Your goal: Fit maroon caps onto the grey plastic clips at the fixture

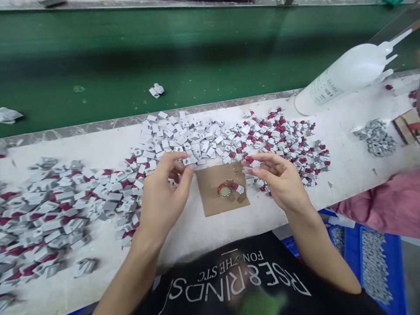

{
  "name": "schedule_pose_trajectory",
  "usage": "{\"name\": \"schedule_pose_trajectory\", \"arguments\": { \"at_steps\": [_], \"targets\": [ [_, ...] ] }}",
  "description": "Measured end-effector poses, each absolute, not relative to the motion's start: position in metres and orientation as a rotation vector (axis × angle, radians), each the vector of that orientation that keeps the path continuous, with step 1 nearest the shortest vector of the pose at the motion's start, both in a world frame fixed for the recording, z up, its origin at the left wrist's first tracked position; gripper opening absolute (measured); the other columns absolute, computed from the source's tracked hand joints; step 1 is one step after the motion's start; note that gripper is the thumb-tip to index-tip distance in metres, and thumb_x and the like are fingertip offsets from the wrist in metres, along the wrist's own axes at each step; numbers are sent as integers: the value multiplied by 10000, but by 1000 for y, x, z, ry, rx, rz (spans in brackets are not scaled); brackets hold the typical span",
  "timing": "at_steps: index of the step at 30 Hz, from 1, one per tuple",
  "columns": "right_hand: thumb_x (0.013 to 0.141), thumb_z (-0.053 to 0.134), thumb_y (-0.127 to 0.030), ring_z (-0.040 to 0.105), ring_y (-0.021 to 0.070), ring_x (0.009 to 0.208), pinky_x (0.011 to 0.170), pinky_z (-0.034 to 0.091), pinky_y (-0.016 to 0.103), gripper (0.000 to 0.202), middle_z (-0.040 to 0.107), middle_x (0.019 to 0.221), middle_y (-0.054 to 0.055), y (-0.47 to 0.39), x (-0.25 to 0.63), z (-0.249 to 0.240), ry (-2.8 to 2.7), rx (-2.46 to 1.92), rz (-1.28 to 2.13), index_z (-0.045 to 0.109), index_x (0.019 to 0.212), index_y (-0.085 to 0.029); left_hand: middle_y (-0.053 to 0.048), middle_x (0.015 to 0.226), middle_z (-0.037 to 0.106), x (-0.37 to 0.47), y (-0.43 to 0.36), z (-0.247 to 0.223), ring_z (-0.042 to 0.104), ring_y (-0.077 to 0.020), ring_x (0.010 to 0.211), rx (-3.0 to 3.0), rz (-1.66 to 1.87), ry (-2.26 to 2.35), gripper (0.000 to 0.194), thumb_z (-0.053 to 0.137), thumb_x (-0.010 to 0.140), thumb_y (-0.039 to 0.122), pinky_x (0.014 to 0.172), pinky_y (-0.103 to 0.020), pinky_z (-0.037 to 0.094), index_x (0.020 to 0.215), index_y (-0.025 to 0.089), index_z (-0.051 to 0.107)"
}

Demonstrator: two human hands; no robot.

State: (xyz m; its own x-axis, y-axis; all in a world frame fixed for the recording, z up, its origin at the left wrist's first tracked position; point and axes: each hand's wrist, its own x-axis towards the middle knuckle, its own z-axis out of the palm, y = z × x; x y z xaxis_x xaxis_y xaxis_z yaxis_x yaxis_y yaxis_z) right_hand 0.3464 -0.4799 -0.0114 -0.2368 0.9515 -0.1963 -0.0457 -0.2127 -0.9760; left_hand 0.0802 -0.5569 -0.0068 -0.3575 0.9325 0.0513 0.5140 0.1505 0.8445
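Left hand (166,192) pinches a white block (189,161); right hand (286,180) pinches a maroon-and-white piece (253,163). Fingertip-only grip may drop either among look-alike blocks (179,134).

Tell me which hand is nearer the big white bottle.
Right. The right hand is below and left of the white bottle in view; the left hand is farther left, past the cardboard.

heap of parts (52,225) cut off left, pink cloth (383,203) right
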Motion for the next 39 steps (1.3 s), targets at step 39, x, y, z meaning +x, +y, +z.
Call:
{"name": "schedule_pose_trajectory", "arguments": {
  "at_steps": [39],
  "targets": [
    [1015, 814, -204, 831, 276, 1056, 926, 700, 465, 160, 874, 1061, 49, -551, 335, -23, -1673, -1238, 1173, 902, 1026, -337, -39, 949, 811, 108, -561, -21, 784, -199, 840, 771, 1160, 1267, 188, 893, 953, 341, 903, -393, 679, 1057, 218, 796]
  ]
}}
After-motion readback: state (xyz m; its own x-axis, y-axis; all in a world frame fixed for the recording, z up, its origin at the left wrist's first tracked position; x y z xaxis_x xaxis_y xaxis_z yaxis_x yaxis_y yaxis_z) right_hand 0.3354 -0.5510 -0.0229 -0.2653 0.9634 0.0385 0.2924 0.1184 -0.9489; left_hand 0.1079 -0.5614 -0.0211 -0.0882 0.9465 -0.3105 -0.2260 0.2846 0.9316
